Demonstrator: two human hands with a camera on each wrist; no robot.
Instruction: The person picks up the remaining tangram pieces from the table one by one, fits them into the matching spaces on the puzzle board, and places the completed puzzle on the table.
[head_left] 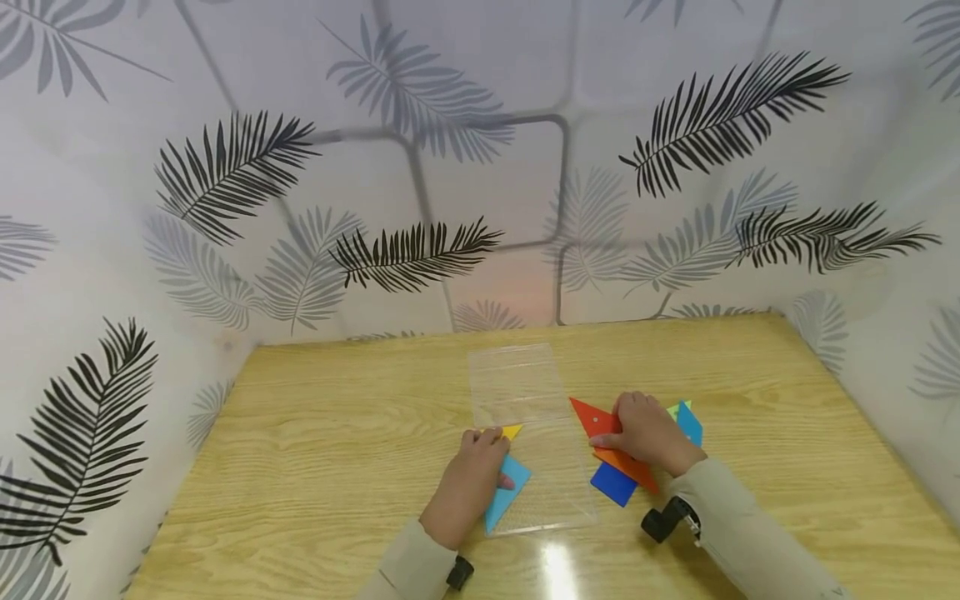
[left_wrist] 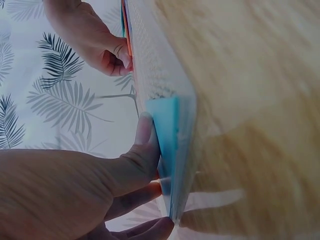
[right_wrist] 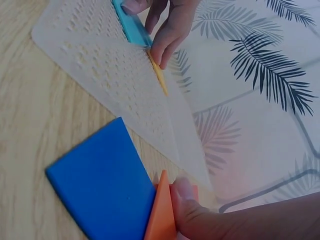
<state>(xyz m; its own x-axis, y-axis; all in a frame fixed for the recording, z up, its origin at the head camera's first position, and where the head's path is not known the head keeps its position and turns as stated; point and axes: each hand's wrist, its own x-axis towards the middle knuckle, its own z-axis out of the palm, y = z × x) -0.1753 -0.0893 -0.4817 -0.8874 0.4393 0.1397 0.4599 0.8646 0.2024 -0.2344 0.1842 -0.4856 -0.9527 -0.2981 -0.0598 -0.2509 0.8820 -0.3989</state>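
My left hand [head_left: 467, 475] lies over a clear textured plastic case [head_left: 557, 492] on the table. Its thumb touches a light blue triangle [head_left: 510, 492], and its fingertips rest on a yellow triangle [head_left: 513, 431] just beyond. To the right, my right hand [head_left: 648, 433] grips a red triangle [head_left: 592, 417], thumb at its near edge; its fingertips are partly hidden. Under and around that hand lie an orange triangle [head_left: 630, 471], a dark blue square [right_wrist: 102, 182], another blue piece [head_left: 690, 423] and a green piece [head_left: 678, 407], partly covered.
The wood-grain table [head_left: 322, 467] extends on both sides of the case. Behind it hangs a pale leaf-patterned curtain [head_left: 450, 192]. A black wrist strap [head_left: 670, 518] is worn on the right sleeve, another [head_left: 459, 572] on the left.
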